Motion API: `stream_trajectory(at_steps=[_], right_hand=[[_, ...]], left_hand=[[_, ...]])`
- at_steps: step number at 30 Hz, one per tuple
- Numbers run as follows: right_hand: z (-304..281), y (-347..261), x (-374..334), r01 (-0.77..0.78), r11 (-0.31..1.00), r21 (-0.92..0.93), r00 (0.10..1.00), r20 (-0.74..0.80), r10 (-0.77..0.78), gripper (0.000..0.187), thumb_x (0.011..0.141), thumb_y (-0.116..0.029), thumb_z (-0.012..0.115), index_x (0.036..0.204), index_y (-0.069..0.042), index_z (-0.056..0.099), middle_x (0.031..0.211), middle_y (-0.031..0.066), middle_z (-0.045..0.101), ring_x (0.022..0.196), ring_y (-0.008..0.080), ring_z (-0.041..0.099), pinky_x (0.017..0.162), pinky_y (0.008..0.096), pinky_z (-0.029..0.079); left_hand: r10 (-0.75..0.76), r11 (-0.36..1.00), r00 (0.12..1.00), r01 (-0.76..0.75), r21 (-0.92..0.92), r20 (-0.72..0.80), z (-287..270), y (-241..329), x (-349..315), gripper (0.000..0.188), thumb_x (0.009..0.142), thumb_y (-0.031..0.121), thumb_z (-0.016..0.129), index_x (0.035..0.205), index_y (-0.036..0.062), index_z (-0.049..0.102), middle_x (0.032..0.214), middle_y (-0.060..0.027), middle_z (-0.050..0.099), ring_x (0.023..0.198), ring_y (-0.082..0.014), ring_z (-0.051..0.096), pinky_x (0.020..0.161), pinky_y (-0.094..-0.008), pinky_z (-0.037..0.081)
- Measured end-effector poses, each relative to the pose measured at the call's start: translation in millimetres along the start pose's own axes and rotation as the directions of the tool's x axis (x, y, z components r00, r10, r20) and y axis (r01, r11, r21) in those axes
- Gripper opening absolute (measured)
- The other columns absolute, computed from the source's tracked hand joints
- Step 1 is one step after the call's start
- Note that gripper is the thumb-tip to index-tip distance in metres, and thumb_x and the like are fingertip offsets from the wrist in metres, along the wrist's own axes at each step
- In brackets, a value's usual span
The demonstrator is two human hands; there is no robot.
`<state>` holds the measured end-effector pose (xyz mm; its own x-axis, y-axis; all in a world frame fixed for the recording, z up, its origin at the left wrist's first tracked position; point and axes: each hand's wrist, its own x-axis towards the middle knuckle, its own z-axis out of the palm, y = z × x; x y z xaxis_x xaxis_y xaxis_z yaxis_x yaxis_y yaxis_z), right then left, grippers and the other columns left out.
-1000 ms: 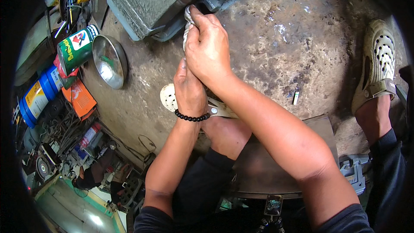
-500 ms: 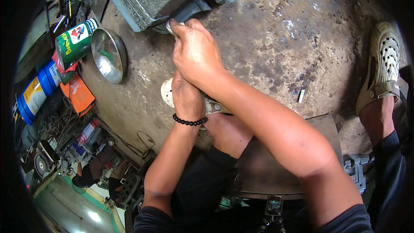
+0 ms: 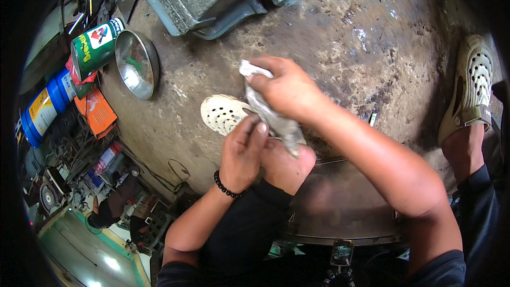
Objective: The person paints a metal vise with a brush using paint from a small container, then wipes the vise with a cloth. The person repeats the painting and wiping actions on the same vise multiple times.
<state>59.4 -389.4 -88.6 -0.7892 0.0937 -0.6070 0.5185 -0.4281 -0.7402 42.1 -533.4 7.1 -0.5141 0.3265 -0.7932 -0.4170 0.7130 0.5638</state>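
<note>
My right hand (image 3: 284, 87) is closed on a white, grey-stained rag (image 3: 271, 119), which hangs down towards my ankle. Just below and left of it, my left hand (image 3: 241, 151) has curled fingers, the thumb pressed against them beside the rag. Whether anything is pinched there is hidden. A beaded black bracelet circles that wrist. Beyond both hands, a grey painted metal part (image 3: 212, 0) with a flat top and curved lower edge rests on the floor, touched by neither hand. My foot in a cream perforated clog (image 3: 220, 114) is under the hands.
A metal bowl (image 3: 136, 64) stands left, beside a green can (image 3: 95, 48), a blue bucket (image 3: 48, 101) and an orange box (image 3: 96, 111). My other clog (image 3: 473, 79) is at far right. Tools and cables crowd the lower left, where another person (image 3: 117, 202) shows.
Both hands have drawn back from the grey part's edge and separated. The rag, mostly hidden before, now hangs spread from my right hand. The clog below is more exposed.
</note>
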Motion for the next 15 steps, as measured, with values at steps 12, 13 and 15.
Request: stream_trajectory(at_steps=[12, 13, 15], right_hand=[[-44.9, 7.8, -27.2, -0.398, 0.772, 0.497, 0.879, 0.447, 0.165, 0.044, 0.095, -0.021, 0.063, 0.133, -0.002, 0.055, 0.112, 0.0077, 0.067, 0.097, 0.0144, 0.064, 0.084, 0.0284, 0.053], [-45.1, 8.6, -26.8, -0.389, 0.750, 0.534, 0.876, 0.468, 0.121, 0.044, 0.095, -0.021, 0.063, 0.133, -0.002, 0.055, 0.112, 0.0076, 0.067, 0.098, 0.0144, 0.064, 0.085, 0.0285, 0.053], [-46.3, 12.0, -26.3, -0.393, 0.708, 0.587, 0.866, 0.494, 0.072, 0.043, 0.095, -0.020, 0.063, 0.134, -0.002, 0.055, 0.113, 0.0074, 0.067, 0.099, 0.0146, 0.064, 0.087, 0.0288, 0.053]], left_hand=[[-0.071, 0.997, 0.942, 0.066, 0.028, 0.329, 18.2, -5.4, 5.8, 0.032, 0.101, 0.025, 0.054, 0.104, -0.0052, 0.063, 0.089, -0.0081, 0.068, 0.078, -0.0114, 0.063, 0.070, -0.0270, 0.052], [-0.074, 0.995, 0.932, 0.047, 0.084, 0.356, 15.7, -1.5, 7.5, 0.032, 0.100, 0.025, 0.055, 0.102, -0.0060, 0.064, 0.088, -0.0084, 0.068, 0.078, -0.0118, 0.063, 0.070, -0.0281, 0.052], [-0.086, 0.961, 0.924, -0.023, 0.277, 0.372, 5.0, 9.5, 9.6, 0.031, 0.096, 0.025, 0.059, 0.097, -0.0048, 0.065, 0.086, -0.0144, 0.068, 0.076, -0.0214, 0.066, 0.070, -0.0345, 0.053]])
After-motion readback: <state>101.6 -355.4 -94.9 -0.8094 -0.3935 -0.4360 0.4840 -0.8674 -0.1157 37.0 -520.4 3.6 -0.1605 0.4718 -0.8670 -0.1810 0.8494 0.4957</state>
